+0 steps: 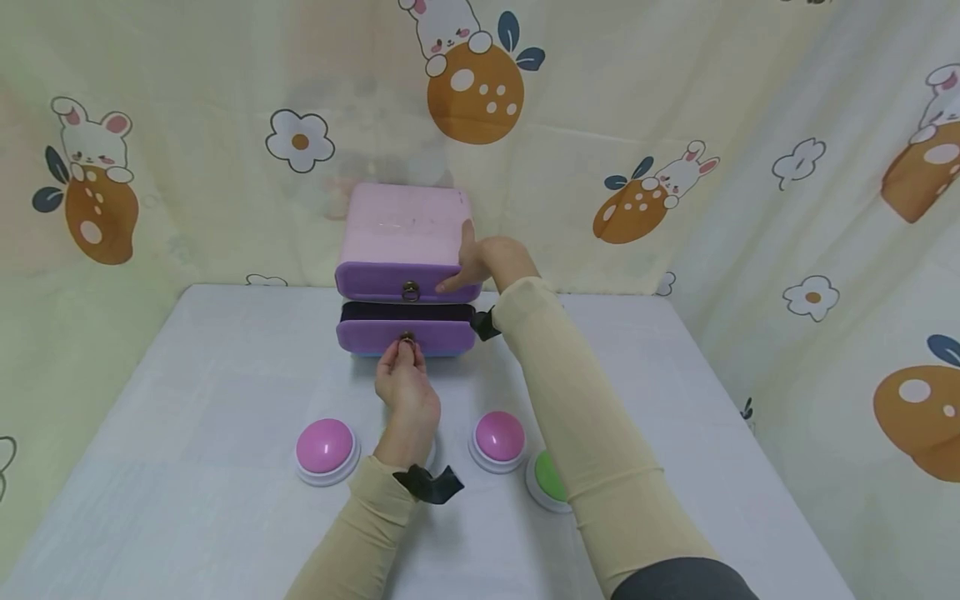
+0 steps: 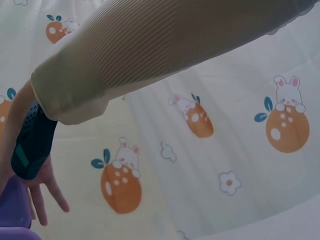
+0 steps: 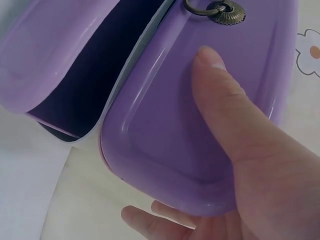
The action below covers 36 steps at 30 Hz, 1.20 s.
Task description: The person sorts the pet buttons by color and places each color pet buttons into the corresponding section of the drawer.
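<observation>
A small two-drawer box with a pink top [image 1: 405, 221] stands at the back of the table. Its purple lower drawer [image 1: 367, 336] is pulled partway out, and a dark interior shows behind the front. My left hand [image 1: 407, 396] pinches the ring pull [image 1: 407, 337] of that drawer. Against the right side of the box rests my right hand [image 1: 487, 258]. Its thumb [image 3: 220, 95] lies straight across the closed upper drawer's purple front [image 3: 165, 125], beside a brass ring pull [image 3: 227, 11]. The other fingers [image 2: 56, 195] extend straight and spread along the side.
On the white table [image 1: 187, 433] before the box sit push buttons: a pink one [image 1: 325, 446] at left, another pink one [image 1: 500, 436] at right, and a green one [image 1: 550, 477] partly under my right sleeve. My left wrist hides most of another. A patterned curtain [image 1: 225, 208] hangs behind.
</observation>
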Tool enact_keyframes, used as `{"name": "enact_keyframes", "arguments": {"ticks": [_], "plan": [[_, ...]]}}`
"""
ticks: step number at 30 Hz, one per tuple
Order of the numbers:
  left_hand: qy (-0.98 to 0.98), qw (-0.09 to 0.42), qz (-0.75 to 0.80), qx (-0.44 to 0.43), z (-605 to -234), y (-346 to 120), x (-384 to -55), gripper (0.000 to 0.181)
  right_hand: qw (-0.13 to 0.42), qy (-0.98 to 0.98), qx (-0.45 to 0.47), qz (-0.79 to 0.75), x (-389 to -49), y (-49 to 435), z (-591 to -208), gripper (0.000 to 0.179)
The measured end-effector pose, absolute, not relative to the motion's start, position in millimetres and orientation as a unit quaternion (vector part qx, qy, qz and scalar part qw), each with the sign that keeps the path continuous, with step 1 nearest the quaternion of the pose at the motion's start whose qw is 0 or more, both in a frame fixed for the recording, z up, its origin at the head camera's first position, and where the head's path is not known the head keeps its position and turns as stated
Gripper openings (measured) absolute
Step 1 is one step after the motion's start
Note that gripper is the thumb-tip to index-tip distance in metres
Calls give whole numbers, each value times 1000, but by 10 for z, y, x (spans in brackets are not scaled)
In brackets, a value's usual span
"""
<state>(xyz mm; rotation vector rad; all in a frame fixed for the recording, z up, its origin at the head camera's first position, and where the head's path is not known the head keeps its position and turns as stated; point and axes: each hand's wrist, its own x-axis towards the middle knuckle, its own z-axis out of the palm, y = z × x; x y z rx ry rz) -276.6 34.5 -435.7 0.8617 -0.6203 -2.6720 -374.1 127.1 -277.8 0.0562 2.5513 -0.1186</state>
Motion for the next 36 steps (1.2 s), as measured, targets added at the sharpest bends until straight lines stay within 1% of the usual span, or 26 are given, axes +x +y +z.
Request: {"name": "enact_keyframes", "arguments": {"ticks": [5,10,20,36], "plan": [[-215,149,-916,304,-4342,363,-2738,17,288,956,24,-45,-3743,1267,-2777,128],[-236,152,-908,312,-4342,392,-2707,12,282,958,29,-43,-3736,1282,-2776,129],[-273,156,-891,328,-4352,436,-2661,15,282,957,36,-47,-3721,1303,-2783,130],[-273,177,-883,338,-4315,494,-2593,6,280,958,22,-54,-3700,1307,-2778,128]]}}
